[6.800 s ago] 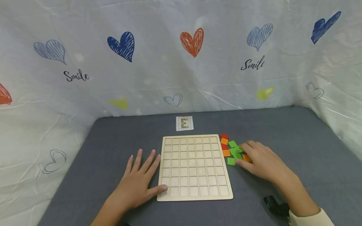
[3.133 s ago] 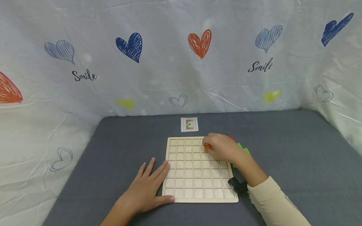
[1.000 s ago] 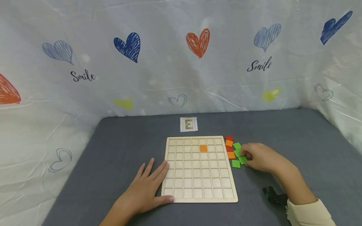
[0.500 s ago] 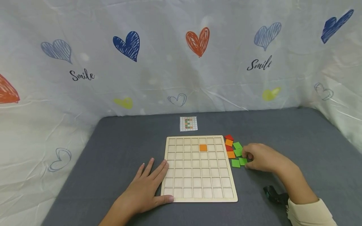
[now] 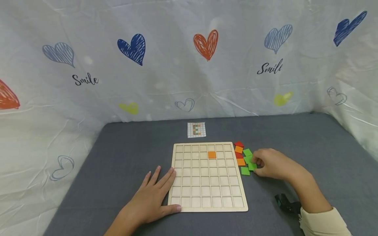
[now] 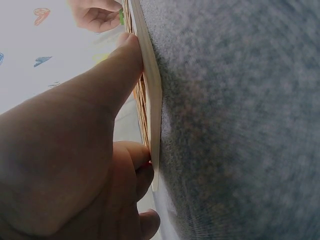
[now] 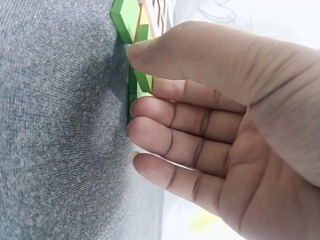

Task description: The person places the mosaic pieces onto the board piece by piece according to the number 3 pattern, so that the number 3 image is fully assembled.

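My left hand [image 5: 150,196] rests with spread fingers against the left edge of a pale wooden grid board [image 5: 206,181], thumb over its near corner. Up close in the left wrist view, the thumb lies on the board's rim [image 6: 154,110]. To the right of the board, my right hand [image 5: 276,164] pinches a green square tile [image 7: 144,82] between thumb and index finger. That tile is tilted, and the thumb hides part of it. Other green tiles [image 5: 247,152] lie right beside it. One orange tile [image 5: 212,154] sits in a cell of the board's second row from the far side.
Red tiles [image 5: 239,144] and orange tiles [image 5: 241,162] lie along the board's right edge. A small printed pattern card [image 5: 196,130] is beyond the board on the grey cloth [image 5: 141,144]. Behind stands a white curtain [image 5: 165,78] with hearts.
The right hand took an orange tile from the pile, set it in the board and went back to the green tiles. One green tile there has since tilted in its fingers. Left hand stays.
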`<state>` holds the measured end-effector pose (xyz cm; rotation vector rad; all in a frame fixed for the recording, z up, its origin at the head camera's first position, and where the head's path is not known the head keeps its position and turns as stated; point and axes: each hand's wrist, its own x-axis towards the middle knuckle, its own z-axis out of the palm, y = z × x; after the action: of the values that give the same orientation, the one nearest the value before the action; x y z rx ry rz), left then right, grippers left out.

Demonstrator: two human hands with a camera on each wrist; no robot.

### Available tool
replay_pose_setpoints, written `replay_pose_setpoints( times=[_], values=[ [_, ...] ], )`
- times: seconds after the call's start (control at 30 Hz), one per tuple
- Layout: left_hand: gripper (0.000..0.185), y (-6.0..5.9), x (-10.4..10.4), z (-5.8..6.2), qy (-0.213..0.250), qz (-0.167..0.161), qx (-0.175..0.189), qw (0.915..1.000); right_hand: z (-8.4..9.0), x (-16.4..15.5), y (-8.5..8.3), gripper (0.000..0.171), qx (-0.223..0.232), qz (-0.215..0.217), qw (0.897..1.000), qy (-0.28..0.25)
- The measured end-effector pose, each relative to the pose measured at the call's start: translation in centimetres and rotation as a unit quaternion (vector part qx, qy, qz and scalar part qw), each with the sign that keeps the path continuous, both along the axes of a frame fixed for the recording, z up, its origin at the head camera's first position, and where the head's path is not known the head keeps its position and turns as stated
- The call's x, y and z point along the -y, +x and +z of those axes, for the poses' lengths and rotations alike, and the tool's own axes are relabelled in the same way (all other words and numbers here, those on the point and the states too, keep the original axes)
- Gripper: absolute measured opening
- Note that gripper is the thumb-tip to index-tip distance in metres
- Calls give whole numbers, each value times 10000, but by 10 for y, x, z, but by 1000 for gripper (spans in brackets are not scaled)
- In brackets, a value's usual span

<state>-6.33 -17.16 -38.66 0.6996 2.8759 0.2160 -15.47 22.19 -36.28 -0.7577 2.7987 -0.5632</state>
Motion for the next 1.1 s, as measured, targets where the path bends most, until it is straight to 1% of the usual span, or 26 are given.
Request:
replay_pose_setpoints(
  times=[0.07,0.17,0.27,0.33,0.57,0.77,0.93,1.1],
  values=[
    [95,0,0,0,6,-2,0,10000,0,0,0,13,-20,11,10000,-15],
    [95,0,-1,1,35,0,68,10000,0,1,0,13,90,-41,9999,-24],
    [95,-1,-1,2,46,4,174,9998,1,1,0,12,125,16,9999,-48],
    [95,-2,-2,3,38,6,228,9997,1,3,-1,12,69,63,9999,-42],
    [95,-1,-1,2,34,8,156,9999,4,11,-4,18,-73,180,9997,-112],
    [94,1,0,2,41,8,144,9999,10,23,-8,16,-170,186,9996,-92],
    [94,1,0,2,74,16,117,9999,11,35,-12,21,-331,404,9986,-55],
    [94,1,0,2,85,2,109,9999,12,46,-16,24,-408,476,9979,-138]
  ],
)
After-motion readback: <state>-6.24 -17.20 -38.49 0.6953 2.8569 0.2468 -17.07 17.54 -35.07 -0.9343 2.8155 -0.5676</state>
